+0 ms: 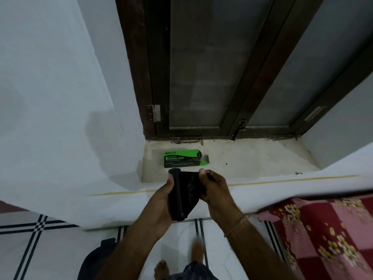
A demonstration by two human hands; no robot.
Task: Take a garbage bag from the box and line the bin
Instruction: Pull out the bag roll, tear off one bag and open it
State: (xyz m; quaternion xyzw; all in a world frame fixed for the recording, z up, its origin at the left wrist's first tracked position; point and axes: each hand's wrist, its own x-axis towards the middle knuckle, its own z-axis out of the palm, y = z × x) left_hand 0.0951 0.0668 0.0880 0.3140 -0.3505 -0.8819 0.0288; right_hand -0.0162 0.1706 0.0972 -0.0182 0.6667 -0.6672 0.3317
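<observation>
Evidently the left hand [161,201] curls round the roll of garbage bags [178,196] to hold it upright and steady, while the right hand [216,190] pinches the loose bag [191,187], probably to peel one free. The green box [182,158] lies just beyond both hands on the sill [252,156], its end flap open. There is free air above the hands; no bin is in sight.

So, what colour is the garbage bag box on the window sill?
Bright green and black; the garbage bag box shows best in the head view.
</observation>
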